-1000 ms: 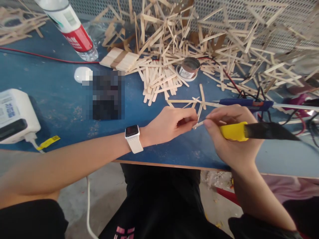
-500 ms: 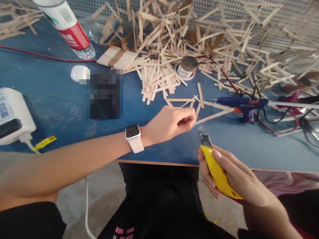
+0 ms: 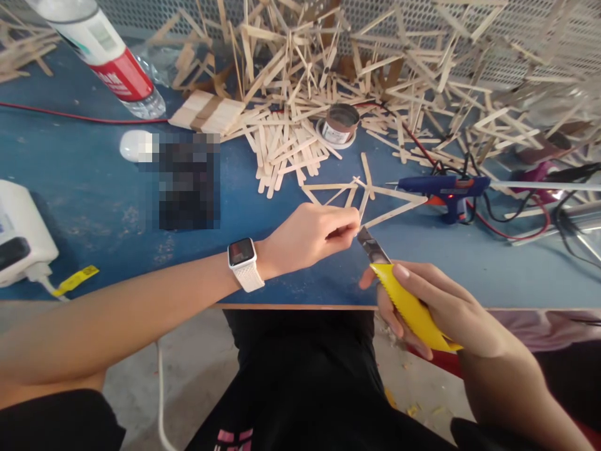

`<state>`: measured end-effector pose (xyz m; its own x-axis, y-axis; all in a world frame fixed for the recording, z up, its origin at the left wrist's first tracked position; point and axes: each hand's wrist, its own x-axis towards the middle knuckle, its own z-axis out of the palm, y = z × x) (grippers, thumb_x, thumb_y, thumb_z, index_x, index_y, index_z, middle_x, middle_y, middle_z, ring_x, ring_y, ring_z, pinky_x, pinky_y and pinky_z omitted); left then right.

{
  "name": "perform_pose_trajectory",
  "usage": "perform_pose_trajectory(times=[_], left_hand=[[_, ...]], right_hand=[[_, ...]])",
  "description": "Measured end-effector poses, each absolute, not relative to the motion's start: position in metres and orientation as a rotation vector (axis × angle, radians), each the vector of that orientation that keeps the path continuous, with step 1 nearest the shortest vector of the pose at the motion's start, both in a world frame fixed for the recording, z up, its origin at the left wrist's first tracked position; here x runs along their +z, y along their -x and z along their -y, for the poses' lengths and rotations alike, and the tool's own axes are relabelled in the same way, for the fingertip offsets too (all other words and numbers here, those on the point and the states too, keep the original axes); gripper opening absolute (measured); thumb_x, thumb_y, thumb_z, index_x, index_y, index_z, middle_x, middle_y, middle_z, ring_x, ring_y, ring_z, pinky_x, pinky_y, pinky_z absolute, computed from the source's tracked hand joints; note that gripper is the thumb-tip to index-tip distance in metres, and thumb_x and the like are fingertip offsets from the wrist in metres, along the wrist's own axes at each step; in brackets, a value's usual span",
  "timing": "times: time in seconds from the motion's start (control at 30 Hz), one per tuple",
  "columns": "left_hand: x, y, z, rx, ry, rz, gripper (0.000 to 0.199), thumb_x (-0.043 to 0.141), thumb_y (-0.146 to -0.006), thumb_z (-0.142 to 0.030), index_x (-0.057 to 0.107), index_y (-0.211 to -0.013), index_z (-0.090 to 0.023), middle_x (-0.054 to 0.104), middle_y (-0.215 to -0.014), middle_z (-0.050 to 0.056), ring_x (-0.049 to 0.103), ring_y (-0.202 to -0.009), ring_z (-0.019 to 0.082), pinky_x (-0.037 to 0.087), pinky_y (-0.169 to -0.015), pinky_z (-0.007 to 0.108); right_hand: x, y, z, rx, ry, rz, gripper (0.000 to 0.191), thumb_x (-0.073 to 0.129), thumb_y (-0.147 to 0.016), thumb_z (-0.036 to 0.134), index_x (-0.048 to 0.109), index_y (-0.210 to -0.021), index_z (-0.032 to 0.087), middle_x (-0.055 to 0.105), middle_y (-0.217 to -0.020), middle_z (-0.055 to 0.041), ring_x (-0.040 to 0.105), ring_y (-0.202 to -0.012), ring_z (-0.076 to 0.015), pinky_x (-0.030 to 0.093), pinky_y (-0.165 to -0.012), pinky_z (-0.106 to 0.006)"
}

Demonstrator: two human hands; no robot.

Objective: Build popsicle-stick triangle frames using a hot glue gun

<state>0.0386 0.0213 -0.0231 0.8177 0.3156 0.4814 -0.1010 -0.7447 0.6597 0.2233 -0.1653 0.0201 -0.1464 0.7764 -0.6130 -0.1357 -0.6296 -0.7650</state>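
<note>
Blue worktop (image 3: 107,207): at centre, the left hand (image 3: 314,232) pinches a craft-stick frame (image 3: 394,213); at lower right, the right hand (image 3: 451,307) clasps a yellow utility knife (image 3: 408,307).

Yellow knife (image 3: 410,307) moved forward, blade (image 3: 373,245) now nearer left hand (image 3: 307,233)

On my feed I get knife handle (image 3: 410,305) = glossy yel. plastic, blade (image 3: 373,244) = shiny metal; sticks (image 3: 395,212) = matt bare wood; glue gun (image 3: 436,185) = smooth blue plastic; tabletop (image 3: 530,275) smooth-ish, scuffed; bottle (image 3: 124,72) clear plastic.
</note>
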Motion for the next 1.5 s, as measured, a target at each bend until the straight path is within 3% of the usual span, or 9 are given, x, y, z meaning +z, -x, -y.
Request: perform_pose_trajectory(times=[0.33, 0.6, 0.8, 0.93, 1.07, 1.2, 1.37, 1.5], left_hand=[[-0.022, -0.038, -0.022, 0.709, -2.272, -0.099, 0.025, 0.055, -0.106, -0.011, 0.055, -0.083, -0.02, 0.062, -0.077, -0.004, 0.052, -0.067, 0.009, 0.041, -0.067, 0.024], [-0.021, -0.037, -0.023, 0.668, -2.41, -0.029, 0.025, 0.057, -0.101, -0.006, 0.057, -0.08, -0.019, 0.059, -0.075, -0.005, 0.051, -0.066, 0.01, 0.039, -0.064, 0.026], [-0.021, -0.035, -0.023, 0.596, -2.805, 0.091, 0.013, 0.06, -0.109, -0.015, 0.067, -0.098, -0.017, 0.071, -0.087, 0.0, 0.062, -0.073, 0.015, 0.043, -0.067, 0.03], [-0.024, -0.036, -0.022, 0.64, -2.919, 0.195, 0.005, 0.065, -0.107, -0.014, 0.068, -0.11, -0.016, 0.074, -0.09, 0.0, 0.068, -0.078, 0.018, 0.049, -0.07, 0.033], [-0.027, -0.037, -0.02, 0.662, -2.935, 0.206, 0.01, 0.058, -0.109, -0.013, 0.068, -0.108, -0.017, 0.073, -0.087, 0.0, 0.068, -0.076, 0.018, 0.05, -0.068, 0.034], [-0.027, -0.037, -0.019, 0.63, -2.961, 0.184, 0.019, 0.052, -0.109, -0.008, 0.067, -0.104, -0.018, 0.073, -0.087, 0.0, 0.067, -0.075, 0.018, 0.049, -0.068, 0.034], [-0.026, -0.038, -0.02, 0.535, -2.931, 0.127, 0.011, 0.06, -0.109, -0.014, 0.067, -0.102, -0.018, 0.073, -0.089, 0.0, 0.067, -0.077, 0.016, 0.048, -0.068, 0.033], [-0.026, -0.038, -0.022, 0.592, -2.85, 0.085, 0.01, 0.062, -0.106, -0.013, 0.067, -0.098, -0.017, 0.071, -0.084, 0.0, 0.064, -0.073, 0.015, 0.043, -0.065, 0.031]], right_hand=[[0.019, -0.227, 0.164, 1.824, 1.46, 0.769, 0.056, 0.053, -0.107, 0.07, 0.069, -0.12, 0.017, 0.069, -0.065, -0.0003, 0.056, -0.037, -0.011, 0.043, -0.039, -0.02], [0.022, -0.237, 0.167, 1.756, 1.614, 0.881, 0.056, 0.058, -0.105, 0.07, 0.071, -0.128, 0.021, 0.07, -0.071, -0.0008, 0.058, -0.039, -0.0124, 0.048, -0.04, -0.025], [0.031, -0.245, 0.162, 1.711, 1.78, 1.082, 0.052, 0.059, -0.104, 0.071, 0.075, -0.102, 0.021, 0.072, -0.069, -0.0038, 0.057, -0.039, -0.0111, 0.045, -0.037, -0.022], [0.03, -0.251, 0.165, 1.708, 1.847, 1.171, 0.055, 0.056, -0.107, 0.069, 0.073, -0.09, 0.021, 0.072, -0.07, -0.0044, 0.056, -0.04, -0.0103, 0.051, -0.044, -0.024], [0.031, -0.251, 0.165, 1.675, 1.881, 1.242, 0.057, 0.054, -0.107, 0.069, 0.072, -0.08, 0.022, 0.062, -0.052, -0.0018, 0.054, -0.037, -0.0124, 0.046, -0.041, -0.024], [0.033, -0.248, 0.163, 1.675, 1.863, 1.249, 0.058, 0.054, -0.107, 0.071, 0.071, -0.079, 0.023, 0.055, -0.044, 0.0003, 0.055, -0.036, -0.0138, 0.042, -0.038, -0.023], [0.029, -0.251, 0.165, 1.67, 1.87, 1.245, 0.058, 0.053, -0.107, 0.072, 0.07, -0.083, 0.021, 0.068, -0.061, -0.0033, 0.059, -0.04, -0.0121, 0.048, -0.042, -0.023], [0.027, -0.249, 0.165, 1.709, 1.835, 1.198, 0.06, 0.053, -0.106, 0.072, 0.069, -0.082, 0.02, 0.063, -0.057, -0.0021, 0.058, -0.042, -0.0122, 0.045, -0.042, -0.022]])
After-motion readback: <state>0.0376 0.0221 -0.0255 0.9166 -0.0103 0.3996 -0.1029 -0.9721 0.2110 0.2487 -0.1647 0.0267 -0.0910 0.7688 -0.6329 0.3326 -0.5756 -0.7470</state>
